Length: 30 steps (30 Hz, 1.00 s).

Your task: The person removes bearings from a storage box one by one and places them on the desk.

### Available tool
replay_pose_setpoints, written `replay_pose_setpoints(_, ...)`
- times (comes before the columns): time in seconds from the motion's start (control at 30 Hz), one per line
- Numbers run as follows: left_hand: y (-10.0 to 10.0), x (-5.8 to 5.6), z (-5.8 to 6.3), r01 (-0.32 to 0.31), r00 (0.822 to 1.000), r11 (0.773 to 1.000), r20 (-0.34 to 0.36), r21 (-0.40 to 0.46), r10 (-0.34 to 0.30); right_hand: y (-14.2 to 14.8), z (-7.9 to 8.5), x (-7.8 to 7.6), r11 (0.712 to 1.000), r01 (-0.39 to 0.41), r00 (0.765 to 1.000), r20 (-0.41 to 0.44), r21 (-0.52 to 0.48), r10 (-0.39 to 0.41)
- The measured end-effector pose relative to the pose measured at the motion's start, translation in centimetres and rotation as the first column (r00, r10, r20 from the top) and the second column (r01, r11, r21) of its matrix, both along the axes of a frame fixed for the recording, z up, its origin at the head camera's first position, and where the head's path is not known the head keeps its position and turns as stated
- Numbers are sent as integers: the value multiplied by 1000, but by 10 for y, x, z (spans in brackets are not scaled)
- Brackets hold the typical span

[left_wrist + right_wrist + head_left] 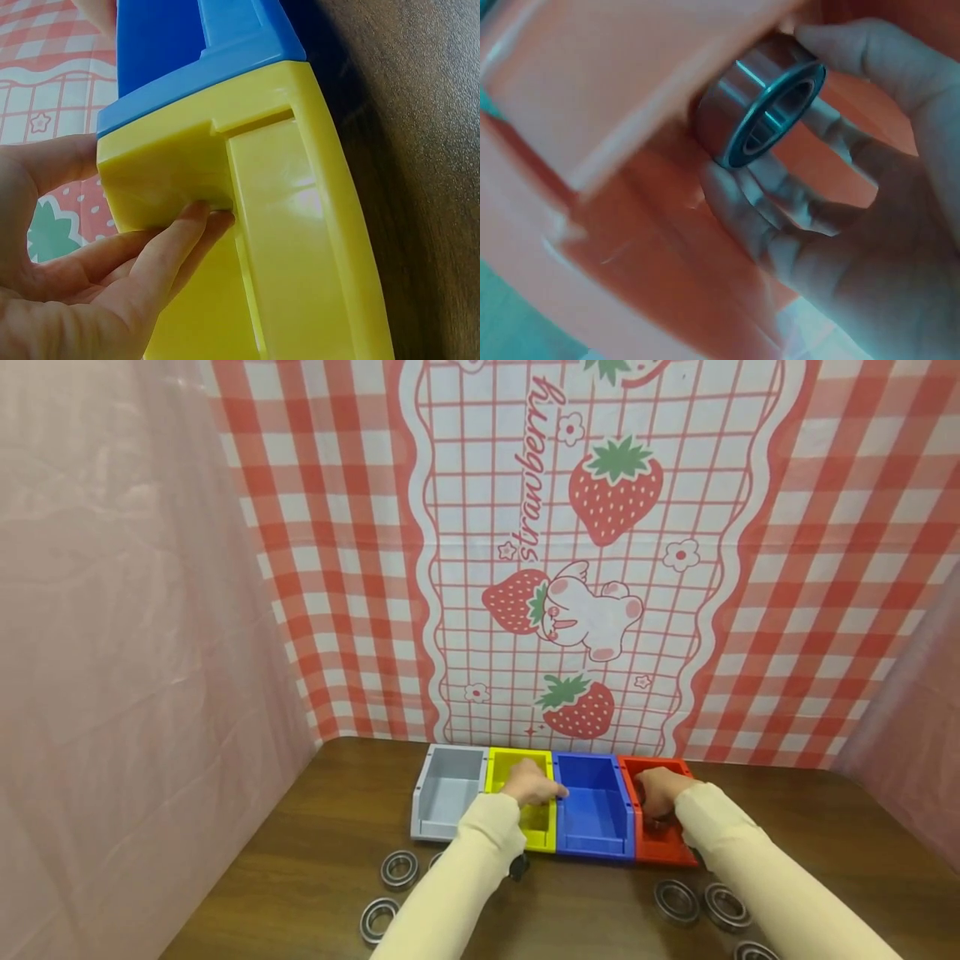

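Observation:
Over the yellow bin, my left hand reaches in from above. Its fingers lie against the inner face of the bin's side wall, while the thumb reaches over that wall at the border with the blue bin; the wall sits between them. My right hand is inside the red bin. There it holds a steel ball bearing between thumb and fingertips, tilted, close against the bin's wall. In the head view the hand mostly hides this bearing.
A grey bin completes the joined row at the left. Loose bearings lie in front, such as one at left and one at right, several in all. A small black object sits by the left sleeve. A checkered strawberry cloth hangs behind the table.

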State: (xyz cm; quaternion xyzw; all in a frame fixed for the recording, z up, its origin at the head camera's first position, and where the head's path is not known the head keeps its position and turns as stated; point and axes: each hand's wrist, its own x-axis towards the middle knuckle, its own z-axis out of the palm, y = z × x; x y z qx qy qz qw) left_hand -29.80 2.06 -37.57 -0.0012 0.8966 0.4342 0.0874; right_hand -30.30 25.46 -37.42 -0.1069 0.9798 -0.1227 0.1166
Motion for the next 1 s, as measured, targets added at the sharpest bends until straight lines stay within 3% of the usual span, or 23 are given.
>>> replay_pose_setpoints(0.1, -2, 0, 2, 1, 1000, 1000, -6, 4, -1, -2, 6, 1, 1000, -10, 1000, 21, -1, 10)
replay_pose_setpoints(0.27, -3, 0, 3, 1, 1000, 1000, -14, -3, -1, -4, 14, 1, 994, -70, 997, -37, 80, 73)
replay_pose_setpoints(0.43, -1, -2, -1, 2, 1000, 1000, -11, 9, -2, -5, 18, 9, 997, -59, 998, -23, 58, 60)
replay_pose_setpoints(0.67, 0, -3, -4, 5, 1000, 1000, 5, 30, -5, -1, 22, 23, 993, -102, 991, -77, 59, 107)
replay_pose_setpoints(0.77, 0, -4, -4, 3, 1000, 999, 11, 32, -3, 3, 19, 27, 986, -155, 975, -149, 56, 162)
replay_pose_setpoints(0.9, 0, -4, -4, 4, 1000, 999, 16, 32, -4, 10, 11, 33, 971, -220, 928, -287, 92, 237)
replay_pose_setpoints(1.0, 0, -4, -4, 10, 1000, 999, 21, 35, -11, 12, 5, 38, 977, -195, 914, -345, 92, 214)
